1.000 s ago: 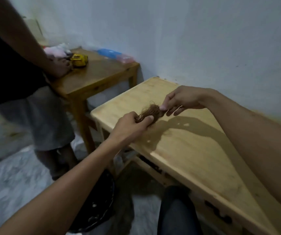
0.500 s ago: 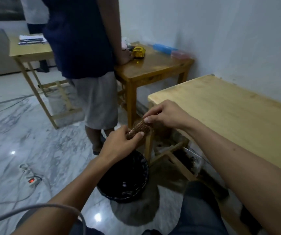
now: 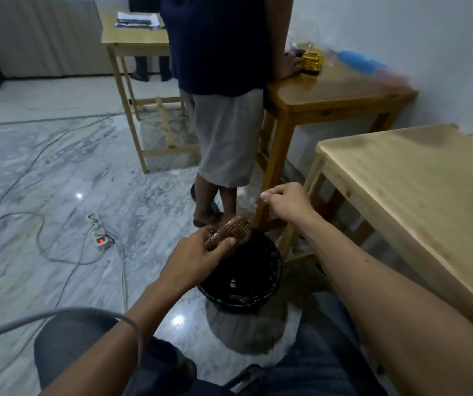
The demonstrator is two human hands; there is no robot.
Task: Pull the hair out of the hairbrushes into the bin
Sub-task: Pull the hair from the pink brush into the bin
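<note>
My left hand grips a brown hairbrush by its lower end and holds it tilted over the near-left rim of the black bin, which stands on the floor between my knees and the table leg. The brush's studded face points up, with a little dark hair at its far edge. My right hand hovers above and to the right of the brush, apart from it, thumb and fingers pinched together. No hair shows between them.
A light wooden table stands at my right. Another person stands just beyond the bin, leaning on a darker table that holds a yellow toy. A power strip and cables lie on the marble floor at left.
Both hands carried the brush from above the light table to over the bin. My right hand, pinching at the brush head half a second ago, has pulled up and away from it.
</note>
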